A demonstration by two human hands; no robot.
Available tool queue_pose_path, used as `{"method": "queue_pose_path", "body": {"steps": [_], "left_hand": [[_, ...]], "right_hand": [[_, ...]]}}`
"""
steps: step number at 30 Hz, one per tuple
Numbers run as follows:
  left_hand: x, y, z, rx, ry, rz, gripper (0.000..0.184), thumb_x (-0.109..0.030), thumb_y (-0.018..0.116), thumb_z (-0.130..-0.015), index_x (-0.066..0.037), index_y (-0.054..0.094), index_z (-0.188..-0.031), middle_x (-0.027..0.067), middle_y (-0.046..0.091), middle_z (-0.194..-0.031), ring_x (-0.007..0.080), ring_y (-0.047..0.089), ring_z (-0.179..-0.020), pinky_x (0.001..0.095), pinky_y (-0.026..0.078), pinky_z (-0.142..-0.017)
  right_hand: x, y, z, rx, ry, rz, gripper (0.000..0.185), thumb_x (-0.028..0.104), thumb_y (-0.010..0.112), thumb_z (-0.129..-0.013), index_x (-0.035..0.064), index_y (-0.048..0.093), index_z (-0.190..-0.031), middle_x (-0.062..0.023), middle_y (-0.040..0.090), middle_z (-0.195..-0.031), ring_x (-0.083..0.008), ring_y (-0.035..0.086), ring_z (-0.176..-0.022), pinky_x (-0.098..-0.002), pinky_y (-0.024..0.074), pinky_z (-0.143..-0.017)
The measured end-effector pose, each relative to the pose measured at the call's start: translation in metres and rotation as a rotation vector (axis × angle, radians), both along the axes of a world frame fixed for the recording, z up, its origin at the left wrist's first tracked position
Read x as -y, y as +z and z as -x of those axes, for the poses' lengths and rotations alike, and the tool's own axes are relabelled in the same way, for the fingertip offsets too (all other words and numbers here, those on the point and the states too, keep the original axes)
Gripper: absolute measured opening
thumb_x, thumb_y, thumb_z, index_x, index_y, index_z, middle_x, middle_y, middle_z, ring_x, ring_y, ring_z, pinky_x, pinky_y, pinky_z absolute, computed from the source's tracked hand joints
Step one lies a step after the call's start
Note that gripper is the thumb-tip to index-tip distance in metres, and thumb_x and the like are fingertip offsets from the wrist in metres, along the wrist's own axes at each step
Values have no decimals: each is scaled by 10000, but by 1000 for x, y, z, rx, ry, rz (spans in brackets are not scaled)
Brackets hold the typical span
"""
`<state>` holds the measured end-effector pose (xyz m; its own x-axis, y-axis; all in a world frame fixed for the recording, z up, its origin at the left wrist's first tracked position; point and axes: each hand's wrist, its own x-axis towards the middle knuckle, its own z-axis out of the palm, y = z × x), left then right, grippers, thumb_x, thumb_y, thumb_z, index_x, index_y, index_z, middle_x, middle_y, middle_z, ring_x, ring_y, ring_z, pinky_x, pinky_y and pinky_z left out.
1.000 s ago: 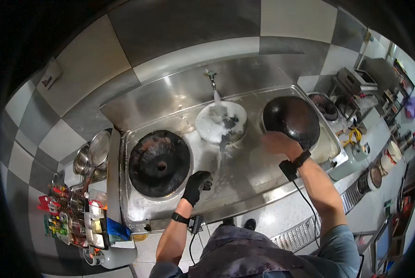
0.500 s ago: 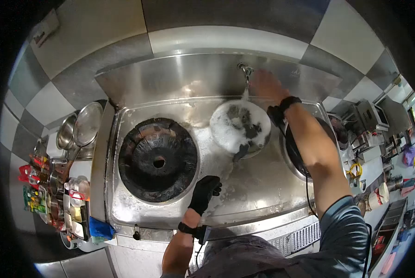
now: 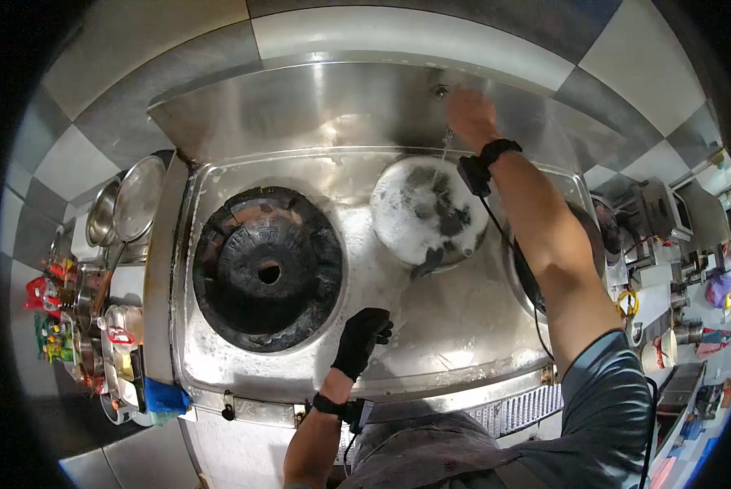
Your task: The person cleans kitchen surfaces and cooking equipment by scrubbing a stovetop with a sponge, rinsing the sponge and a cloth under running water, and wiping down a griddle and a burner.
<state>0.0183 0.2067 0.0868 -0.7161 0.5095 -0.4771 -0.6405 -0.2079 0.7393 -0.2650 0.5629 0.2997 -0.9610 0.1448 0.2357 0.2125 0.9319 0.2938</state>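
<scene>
My bare right hand [image 3: 471, 114] is at the water tap [image 3: 439, 91] on the steel backsplash, its fingers closed around the tap, which they partly hide. A thin stream of water [image 3: 448, 140] falls from there into a round vessel [image 3: 473, 254] full of white suds [image 3: 398, 216]. A dark piece [image 3: 427, 262] sticks out at the vessel's front edge; I cannot make out what it is. My left hand [image 3: 361, 341], in a black glove, hovers over the front of the steel stove top [image 3: 455, 326], fingers curled, with nothing visible in them.
A large black burner ring [image 3: 268, 322] is at the left. Another dark round pan or burner [image 3: 528, 273] lies under my right forearm. Left of the stove stand strainers [image 3: 139, 200], jars and bottles [image 3: 125, 324], and a blue cloth [image 3: 166, 398]. A cable hangs from my right wrist.
My right hand has closed in on the tap from its right side. The view has shifted slightly, and the left hand stays about where it was.
</scene>
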Motion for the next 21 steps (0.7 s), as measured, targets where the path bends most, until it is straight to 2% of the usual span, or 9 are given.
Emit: {"method": "queue_pose_path", "body": {"steps": [5, 8, 11, 13, 14, 16, 18, 20, 21], "left_hand": [[-18, 3, -10, 0, 2, 27, 264, -254, 666, -984, -31, 687, -1126, 94, 725, -937, 178, 685, -770, 326, 566, -715], [-28, 0, -10, 44, 20, -50, 266, -252, 667, -986, -23, 687, -1120, 99, 724, -934, 182, 686, -771, 325, 562, -713], [-37, 7, -16, -6, 17, 9, 272, -252, 667, -989, -15, 683, -1121, 98, 722, -928, 185, 683, -768, 323, 556, -709], [-41, 9, -18, -226, -67, 109, 284, -256, 665, -991, -5, 682, -1124, 91, 719, -925, 179, 682, -771, 318, 553, -708], [-45, 10, -19, -228, -64, 115, 284, -256, 665, -991, -5, 682, -1124, 91, 719, -925, 179, 682, -771, 318, 553, -708], [-55, 15, -20, -14, 23, 3, 290, -255, 665, -992, 1, 684, -1127, 87, 716, -914, 173, 677, -765, 317, 552, -700], [-66, 10, -20, -40, 12, 28, 284, -248, 664, -992, 0, 686, -1130, 86, 716, -918, 172, 679, -772, 319, 553, -697], [-76, 8, -23, -58, -5, 49, 279, -241, 663, -992, -1, 688, -1133, 86, 716, -923, 172, 682, -780, 320, 553, -694], [-82, 8, -24, -62, -14, 22, 272, -236, 660, -994, -5, 690, -1134, 85, 715, -928, 169, 681, -785, 317, 552, -691]], "right_hand": [[-6, -6, -15, -17, -42, 56, 241, 170, 581, -973, 11, 717, -1092, -249, 713, -1083, -387, 732, -977, -494, 620, -788], [-3, -36, -59, -167, 95, 243, 317, 257, 547, -1014, -14, 700, -1076, -268, 647, -1240, -409, 655, -1143, -521, 557, -957], [-20, -125, -98, 210, -17, 575, 553, 409, 571, -1009, -9, 561, -1370, -285, 521, -1436, -498, 443, -1381, -563, 395, -1155], [-10, -145, -124, 304, -247, 754, 856, 542, 628, -941, 25, 343, -1561, -265, 322, -1609, -537, 305, -1461, -605, 349, -1173], [-12, -157, -128, 304, -243, 759, 856, 542, 628, -941, 25, 343, -1561, -265, 322, -1609, -537, 305, -1461, -605, 349, -1173], [-14, -178, -132, 362, -216, 838, 1038, 589, 699, -856, 48, 239, -1613, -239, 117, -1691, -544, 184, -1509, -671, 321, -1156], [12, -161, -139, 389, -241, 729, 989, 516, 735, -815, 35, 333, -1579, -242, 346, -1618, -462, 377, -1456, -590, 410, -1119], [7, -178, -125, 654, -56, 684, 846, 400, 748, -770, 27, 496, -1487, -202, 582, -1451, -335, 580, -1316, -461, 493, -1047], [8, -195, -127, 528, 70, 599, 714, 202, 716, -789, 87, 545, -1473, -207, 637, -1377, -314, 670, -1173, -412, 540, -954]]}}
